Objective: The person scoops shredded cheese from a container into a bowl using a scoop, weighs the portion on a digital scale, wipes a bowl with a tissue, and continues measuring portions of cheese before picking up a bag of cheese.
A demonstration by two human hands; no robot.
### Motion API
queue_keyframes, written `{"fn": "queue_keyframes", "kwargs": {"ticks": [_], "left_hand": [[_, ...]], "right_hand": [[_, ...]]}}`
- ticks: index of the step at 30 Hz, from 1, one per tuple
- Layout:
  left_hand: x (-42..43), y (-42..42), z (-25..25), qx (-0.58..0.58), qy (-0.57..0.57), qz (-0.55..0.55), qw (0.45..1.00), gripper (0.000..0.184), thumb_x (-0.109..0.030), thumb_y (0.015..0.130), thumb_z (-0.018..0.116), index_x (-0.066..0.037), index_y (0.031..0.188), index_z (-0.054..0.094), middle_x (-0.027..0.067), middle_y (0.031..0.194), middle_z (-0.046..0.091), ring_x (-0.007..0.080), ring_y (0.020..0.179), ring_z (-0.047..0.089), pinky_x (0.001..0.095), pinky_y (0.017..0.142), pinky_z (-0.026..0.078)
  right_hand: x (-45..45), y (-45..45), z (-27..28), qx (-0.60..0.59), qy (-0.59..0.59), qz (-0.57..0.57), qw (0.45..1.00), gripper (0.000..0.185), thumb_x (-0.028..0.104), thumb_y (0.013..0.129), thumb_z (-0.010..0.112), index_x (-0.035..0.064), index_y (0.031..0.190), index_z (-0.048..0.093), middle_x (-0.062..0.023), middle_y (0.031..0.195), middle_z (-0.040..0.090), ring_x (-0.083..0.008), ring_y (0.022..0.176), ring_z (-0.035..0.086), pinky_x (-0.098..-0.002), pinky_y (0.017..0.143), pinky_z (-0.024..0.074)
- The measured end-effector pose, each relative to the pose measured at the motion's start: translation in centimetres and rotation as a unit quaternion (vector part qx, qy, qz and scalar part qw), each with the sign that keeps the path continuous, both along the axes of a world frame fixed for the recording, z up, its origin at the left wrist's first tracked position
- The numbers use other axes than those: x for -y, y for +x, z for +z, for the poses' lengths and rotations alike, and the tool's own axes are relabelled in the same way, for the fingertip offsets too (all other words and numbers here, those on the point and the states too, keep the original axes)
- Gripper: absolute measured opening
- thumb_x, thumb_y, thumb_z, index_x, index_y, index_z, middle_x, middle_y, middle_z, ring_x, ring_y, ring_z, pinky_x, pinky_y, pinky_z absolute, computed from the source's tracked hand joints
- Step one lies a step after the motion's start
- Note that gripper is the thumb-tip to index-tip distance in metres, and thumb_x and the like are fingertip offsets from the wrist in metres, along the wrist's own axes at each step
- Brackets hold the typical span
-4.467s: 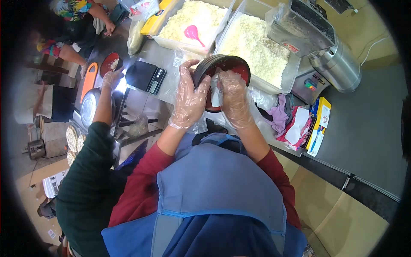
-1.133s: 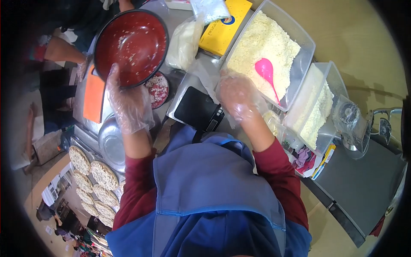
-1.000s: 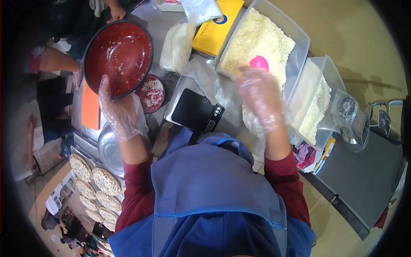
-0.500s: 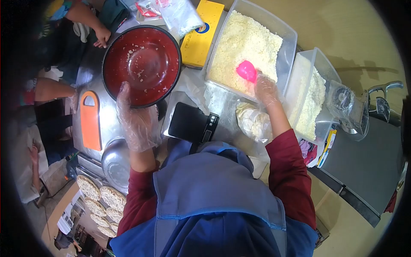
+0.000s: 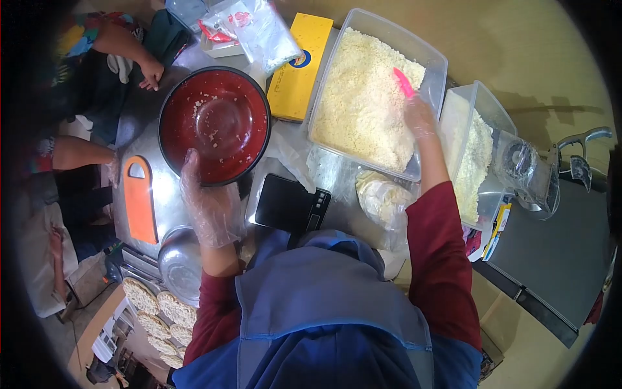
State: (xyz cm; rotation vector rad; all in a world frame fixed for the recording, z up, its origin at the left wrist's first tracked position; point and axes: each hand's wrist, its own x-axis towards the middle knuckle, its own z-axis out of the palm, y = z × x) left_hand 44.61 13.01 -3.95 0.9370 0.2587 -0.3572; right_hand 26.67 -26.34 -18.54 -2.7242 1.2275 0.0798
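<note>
My left hand (image 5: 208,206), in a clear plastic glove, grips the near rim of a red bowl (image 5: 223,123) with a black edge. Its thumb lies over the inside wall, and pale crumbs cling in the bowl. Gloved too, my right hand (image 5: 421,118) is closed on the handle of a pink scoop (image 5: 403,82). The scoop is tilted over a clear plastic bin (image 5: 367,153) filled with pale, crumbly food (image 5: 363,91). Between my arms a black kitchen scale (image 5: 283,202) sits on the metal table, and right of it lies a plastic bag of pale dough-like stuff (image 5: 382,196).
A second clear bin (image 5: 468,123) of crumbs stands at the right, beside a plastic-wrapped machine (image 5: 525,159). A yellow box (image 5: 299,71) is at the back. Left are an orange board (image 5: 140,201), a metal bowl (image 5: 179,266), round flat cakes (image 5: 173,310) and other people's hands (image 5: 151,74).
My right hand has moved up and to the right across the bin, and the scoop has turned edge-on. My left hand still holds the red bowl. The whole view has shifted slightly.
</note>
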Motion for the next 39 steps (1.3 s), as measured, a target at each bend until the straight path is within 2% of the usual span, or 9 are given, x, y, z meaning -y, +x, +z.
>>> {"fn": "queue_keyframes", "kwargs": {"ticks": [7,16,19,21,23,28,35,37,39], "left_hand": [[-0.5,0.2,-0.4,-0.014,-0.020,-0.017,1.000,0.059,-0.018,0.083,0.068,-0.007,0.135,0.043,0.0137,0.134,0.051,0.0277,0.122,0.051,0.0445,0.100,0.046],[1.0,-0.2,-0.6,-0.018,-0.009,-0.051,0.998,0.058,-0.019,0.085,0.066,-0.003,0.135,0.041,0.0150,0.132,0.052,0.0276,0.121,0.052,0.0433,0.102,0.044],[1.0,-0.2,-1.9,-0.008,0.043,-0.044,0.998,0.055,-0.021,0.087,0.065,-0.003,0.134,0.042,0.0147,0.130,0.053,0.0255,0.121,0.051,0.0407,0.104,0.042],[-0.3,0.2,-4.7,0.261,0.334,-0.143,0.895,0.052,-0.023,0.090,0.063,-0.004,0.133,0.043,0.0142,0.130,0.051,0.0234,0.121,0.050,0.0377,0.105,0.040],[4.1,-1.3,-0.3,0.178,0.245,-0.101,0.948,0.051,-0.024,0.091,0.062,-0.004,0.134,0.042,0.0138,0.131,0.050,0.0224,0.121,0.050,0.0373,0.105,0.039],[8.6,0.6,0.2,0.324,0.273,-0.172,0.889,0.072,-0.026,0.089,0.064,0.002,0.144,0.027,0.0233,0.133,0.045,0.0304,0.123,0.047,0.0379,0.106,0.035],[13.0,1.3,-3.1,0.404,0.379,-0.177,0.813,0.078,-0.033,0.086,0.068,0.004,0.143,0.029,0.0251,0.123,0.044,0.0344,0.117,0.047,0.0419,0.102,0.036],[14.1,0.6,-3.6,0.388,0.351,-0.183,0.832,0.078,-0.035,0.087,0.067,0.004,0.142,0.029,0.0257,0.122,0.045,0.0356,0.117,0.048,0.0420,0.103,0.036],[14.9,0.2,-5.2,0.388,0.313,-0.188,0.846,0.074,-0.038,0.090,0.062,0.004,0.142,0.030,0.0271,0.123,0.048,0.0372,0.118,0.048,0.0414,0.104,0.035]], "right_hand": [[-9.8,4.4,4.6,-0.101,0.219,0.053,0.969,0.040,0.031,0.098,0.039,0.0027,0.121,0.053,-0.0297,0.102,0.063,-0.0454,0.098,0.061,-0.0511,0.087,0.0464],[-2.6,7.4,0.0,0.073,0.079,-0.049,0.993,0.038,0.026,0.094,0.043,0.0087,0.127,0.052,-0.0289,0.095,0.065,-0.0448,0.090,0.063,-0.0506,0.079,0.0500],[-5.9,7.3,1.2,0.014,0.167,0.000,0.986,0.034,0.030,0.098,0.043,0.0078,0.121,0.056,-0.0292,0.101,0.064,-0.0430,0.091,0.063,-0.0485,0.080,0.0496],[-7.5,5.5,1.0,0.025,0.211,0.038,0.976,0.033,0.029,0.098,0.046,0.0078,0.121,0.055,-0.0253,0.092,0.065,-0.0381,0.082,0.064,-0.0452,0.074,0.0493],[-8.7,4.5,0.6,0.037,0.256,0.074,0.963,0.032,0.029,0.097,0.049,0.0079,0.121,0.054,-0.0213,0.084,0.065,-0.0331,0.073,0.064,-0.0419,0.068,0.0490],[-9.4,3.0,1.8,0.077,0.658,-0.177,0.728,0.027,0.029,0.096,0.052,0.0050,0.107,0.058,-0.0005,0.067,0.053,-0.0099,0.054,0.048,-0.0249,0.047,0.0364],[-9.1,-0.4,11.0,0.267,0.601,-0.111,0.745,0.031,0.031,0.098,0.050,0.0084,0.119,0.055,0.0056,0.062,0.041,-0.0065,0.047,0.036,-0.0248,0.042,0.0292],[-9.3,-0.6,13.1,0.240,0.311,0.037,0.919,0.037,0.028,0.099,0.048,0.0085,0.131,0.051,0.0001,0.066,0.050,-0.0136,0.053,0.047,-0.0294,0.049,0.0405],[-10.9,0.6,15.3,0.234,0.228,0.046,0.944,0.038,0.023,0.099,0.047,0.0098,0.134,0.049,-0.0034,0.068,0.054,-0.0178,0.059,0.052,-0.0330,0.054,0.0444]]}}
